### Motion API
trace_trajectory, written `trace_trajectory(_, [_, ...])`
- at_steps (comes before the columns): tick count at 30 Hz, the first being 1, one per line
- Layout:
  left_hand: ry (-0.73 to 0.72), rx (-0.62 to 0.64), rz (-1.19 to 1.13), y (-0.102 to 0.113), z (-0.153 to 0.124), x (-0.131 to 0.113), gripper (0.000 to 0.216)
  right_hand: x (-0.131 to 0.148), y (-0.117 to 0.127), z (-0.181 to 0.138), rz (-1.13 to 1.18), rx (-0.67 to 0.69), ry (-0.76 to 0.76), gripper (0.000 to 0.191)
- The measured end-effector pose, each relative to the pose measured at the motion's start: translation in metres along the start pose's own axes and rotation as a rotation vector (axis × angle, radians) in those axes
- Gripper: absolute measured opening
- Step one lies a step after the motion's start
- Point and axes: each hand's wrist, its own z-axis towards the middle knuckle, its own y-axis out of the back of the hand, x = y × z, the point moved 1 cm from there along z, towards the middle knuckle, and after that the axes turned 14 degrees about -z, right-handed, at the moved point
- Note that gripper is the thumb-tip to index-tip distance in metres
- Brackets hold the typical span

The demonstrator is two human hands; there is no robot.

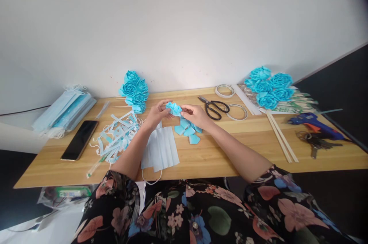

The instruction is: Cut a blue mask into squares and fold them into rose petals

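I saw the left hand point(158, 113) and right hand point(196, 115) pinching the flower point(174, 108) above the counter point(201, 159). Pulling too hard could have torn it; a loose pinch could have dropped it.

Rose clusters point(133, 88) number two; tape rolls point(226, 97), two; held piece point(174, 109), one; petals point(194, 139), several, overlapping; scissors point(212, 104), one pair; phone point(79, 140), one; glue gun point(322, 126), one; key bunch point(320, 143), one.
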Motion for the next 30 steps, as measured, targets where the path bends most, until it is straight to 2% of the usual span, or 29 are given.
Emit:
trace_trajectory(9, [0.014, 0.032, 0.045, -0.0081, -0.0025, -0.0031, 0.062, 0.0014, -0.0006, -0.0004, -0.017, -0.016, -0.006, 0.033])
trace_trajectory(22, [0.021, 0.095, -0.003, -0.0048, -0.0056, -0.0065, 0.059, 0.0024, 0.0002, 0.0000, -0.026, -0.008, -0.006, 0.034])
trace_trajectory(25, [0.010, 0.078, 0.012, -0.0049, -0.0043, -0.0054, 0.057, 0.0013, -0.0005, 0.0005, -0.022, -0.007, -0.007, 0.035])
trace_trajectory(30, [0.014, -0.030, 0.015, -0.0030, -0.0020, -0.0035, 0.057, -0.0005, -0.0013, 0.0011, 0.027, -0.004, -0.015, 0.033])
